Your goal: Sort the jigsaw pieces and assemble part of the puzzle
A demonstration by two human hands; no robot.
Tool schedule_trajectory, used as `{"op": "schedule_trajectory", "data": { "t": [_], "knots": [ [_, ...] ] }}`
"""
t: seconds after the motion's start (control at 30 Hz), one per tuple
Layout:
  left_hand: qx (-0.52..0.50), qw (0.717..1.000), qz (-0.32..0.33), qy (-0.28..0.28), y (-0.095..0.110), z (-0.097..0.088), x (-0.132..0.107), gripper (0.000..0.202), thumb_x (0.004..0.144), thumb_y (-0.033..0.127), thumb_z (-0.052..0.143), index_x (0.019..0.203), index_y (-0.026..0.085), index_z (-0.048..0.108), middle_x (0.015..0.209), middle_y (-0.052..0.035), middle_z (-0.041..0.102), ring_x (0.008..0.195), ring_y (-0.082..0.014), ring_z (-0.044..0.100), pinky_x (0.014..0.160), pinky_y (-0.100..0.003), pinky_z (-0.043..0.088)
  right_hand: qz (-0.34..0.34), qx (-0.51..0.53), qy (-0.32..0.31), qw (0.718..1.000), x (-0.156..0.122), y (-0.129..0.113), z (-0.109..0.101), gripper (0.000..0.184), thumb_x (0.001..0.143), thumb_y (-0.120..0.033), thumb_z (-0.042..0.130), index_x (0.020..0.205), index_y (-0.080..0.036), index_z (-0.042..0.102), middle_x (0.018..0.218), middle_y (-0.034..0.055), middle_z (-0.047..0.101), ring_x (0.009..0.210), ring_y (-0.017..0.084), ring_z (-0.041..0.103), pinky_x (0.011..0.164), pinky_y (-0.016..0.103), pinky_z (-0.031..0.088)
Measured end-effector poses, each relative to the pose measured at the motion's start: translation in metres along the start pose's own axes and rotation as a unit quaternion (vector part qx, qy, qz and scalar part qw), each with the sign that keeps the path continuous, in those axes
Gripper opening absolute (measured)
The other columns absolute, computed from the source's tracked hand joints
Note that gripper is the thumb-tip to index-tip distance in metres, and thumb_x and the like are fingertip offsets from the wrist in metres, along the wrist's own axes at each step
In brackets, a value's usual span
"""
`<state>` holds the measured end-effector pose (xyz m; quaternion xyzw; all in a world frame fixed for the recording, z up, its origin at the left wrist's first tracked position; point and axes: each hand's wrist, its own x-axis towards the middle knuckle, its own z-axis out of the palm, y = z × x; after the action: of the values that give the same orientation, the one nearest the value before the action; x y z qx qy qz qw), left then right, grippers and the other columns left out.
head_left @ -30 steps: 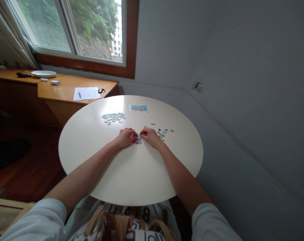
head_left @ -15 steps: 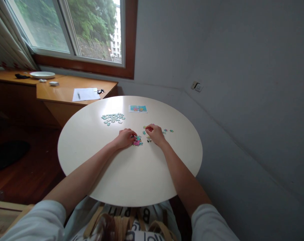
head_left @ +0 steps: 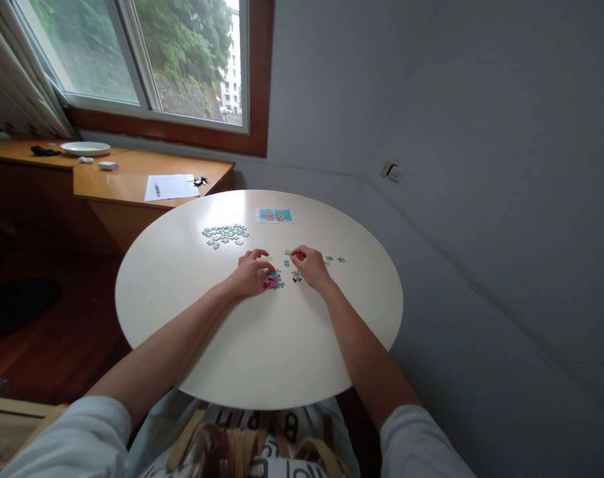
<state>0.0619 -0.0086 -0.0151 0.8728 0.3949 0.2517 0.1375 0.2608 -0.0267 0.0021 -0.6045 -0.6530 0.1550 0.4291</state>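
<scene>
A: Round white worktop [head_left: 252, 352], person seated at the near edge, both forearms laid across it. What's under the left hand [head_left: 253, 272]?

B: A pink-and-teal jigsaw patch [head_left: 273, 282] — pieces joined, lying flat near the middle of the worktop. Thumb side of that hand is at its upper left edge; fingers spread, one reaching out ahead of the rest.

A: And the right hand [head_left: 308, 265]?

B: Just to the right of the patch, palm down, thumb and forefinger drawn close together. Can't tell from here whether a piece sits between the tips.

A: Loose pieces nearby?

B: A small yellowish clump [head_left: 297, 276] with dark spots, between the patch and that wrist. Beyond it a teal piece [head_left: 287, 263], then a yellow-green piece [head_left: 288, 252] close to the fingertips. More stray pieces [head_left: 340, 259] on the far side of the wrist; some may be hidden beneath.

A: Farther up the worktop?

B: Pale blue-green jigsaw pieces [head_left: 226, 234], spread in a loose pile at upper left, well apart from the patch. To their right a picture card [head_left: 275, 216], bright blue with coloured figures — too small to make out.

A: Noted. Window [head_left: 187, 60] beyond, trees outside.
</scene>
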Motion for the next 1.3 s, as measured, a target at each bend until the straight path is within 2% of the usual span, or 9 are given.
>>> {"op": "schedule_trajectory", "data": {
  "t": [0.23,0.37,0.47,0.57,0.67,0.77,0.9,1.13,1.3],
  "knots": [
    [-0.023,0.998,-0.01,0.064,0.0039,-0.0067,0.0002,0.037,0.077,0.011,0.047,0.106,0.024,0.066,0.125,-0.0075,0.045,0.118,-0.027,0.041,0.104,-0.051,0.032,-0.002,-0.005,0.0,1.0,0.0009,0.0029,0.0006,0.008,0.073,-0.015,0.057,0.071,-0.017,0.065,0.063,-0.0007,0.062,0.062,0.013,0.054,0.062,0.023,0.041],
    [0.003,1.0,-0.011,0.004,0.0036,-0.003,-0.0007,0.034,0.074,0.009,0.049,0.094,0.027,0.071,0.129,-0.0048,0.043,0.121,-0.0306,0.037,0.103,-0.053,0.031,-0.005,0.0,0.001,1.0,0.0005,0.0031,0.0012,0.008,0.072,-0.016,0.057,0.071,-0.017,0.066,0.064,-0.0007,0.062,0.062,0.012,0.053,0.063,0.023,0.042],
    [0.012,1.0,-0.016,-0.022,0.0024,0.0007,-0.0009,0.035,0.074,0.009,0.05,0.095,0.028,0.071,0.132,-0.0051,0.041,0.123,-0.0325,0.035,0.102,-0.054,0.032,-0.006,-0.002,0.0,1.0,0.0,0.002,0.0011,0.009,0.072,-0.016,0.057,0.072,-0.017,0.066,0.065,-0.0006,0.062,0.063,0.012,0.054,0.063,0.023,0.042],
    [0.0,1.0,-0.02,0.006,0.002,0.0002,-0.0001,0.037,0.077,0.011,0.049,0.104,0.028,0.068,0.131,-0.0064,0.041,0.119,-0.0307,0.038,0.102,-0.055,0.032,-0.003,-0.001,-0.005,1.0,-0.0005,0.0008,0.0005,0.01,0.072,-0.017,0.056,0.072,-0.017,0.066,0.064,-0.0009,0.062,0.062,0.012,0.053,0.062,0.023,0.041],
    [-0.018,0.997,-0.026,0.068,0.0013,-0.003,0.0012,0.039,0.079,0.012,0.046,0.109,0.027,0.065,0.129,-0.0074,0.044,0.114,-0.0272,0.042,0.101,-0.052,0.035,-0.003,0.004,-0.005,1.0,-0.0008,0.0002,0.0003,0.01,0.072,-0.017,0.056,0.072,-0.017,0.066,0.064,-0.001,0.061,0.062,0.012,0.053,0.062,0.023,0.041],
    [-0.023,0.995,-0.03,0.089,-0.0002,-0.0041,0.002,0.032,0.077,0.01,0.045,0.094,0.024,0.069,0.126,-0.006,0.046,0.112,-0.0258,0.044,0.101,-0.05,0.036,0.0,0.005,-0.008,1.0,-0.0007,0.0,0.0004,0.009,0.072,-0.017,0.056,0.072,-0.017,0.066,0.064,-0.001,0.061,0.062,0.012,0.053,0.062,0.023,0.041],
    [-0.012,0.999,-0.033,0.034,-0.0009,-0.001,0.0013,0.026,0.071,0.008,0.048,0.073,0.022,0.069,0.121,-0.0046,0.05,0.111,-0.0276,0.044,0.099,-0.051,0.037,0.003,0.001,-0.011,1.0,-0.0008,-0.0007,0.0004,0.01,0.072,-0.017,0.056,0.072,-0.017,0.066,0.063,-0.0011,0.061,0.061,0.012,0.053,0.061,0.023,0.041],
    [-0.021,0.997,-0.041,0.06,-0.0001,-0.0016,0.0022,0.03,0.072,0.006,0.045,0.08,0.021,0.069,0.12,-0.0063,0.051,0.109,-0.0258,0.046,0.099,-0.05,0.037,0.005,-0.007,-0.015,1.0,-0.0008,-0.0017,0.0004,0.011,0.072,-0.017,0.056,0.073,-0.016,0.067,0.064,-0.0001,0.063,0.063,0.012,0.054,0.063,0.023,0.041],
    [-0.015,0.999,-0.034,0.038,-0.0001,-0.0012,0.0016,0.029,0.07,0.005,0.046,0.072,0.021,0.069,0.118,-0.0057,0.052,0.11,-0.027,0.045,0.098,-0.05,0.037,0.008,-0.003,-0.015,1.0,-0.0007,-0.0006,0.0018,0.012,0.072,-0.016,0.056,0.074,-0.016,0.067,0.065,0.0001,0.063,0.063,0.012,0.054,0.063,0.023,0.041]
  ]
}}
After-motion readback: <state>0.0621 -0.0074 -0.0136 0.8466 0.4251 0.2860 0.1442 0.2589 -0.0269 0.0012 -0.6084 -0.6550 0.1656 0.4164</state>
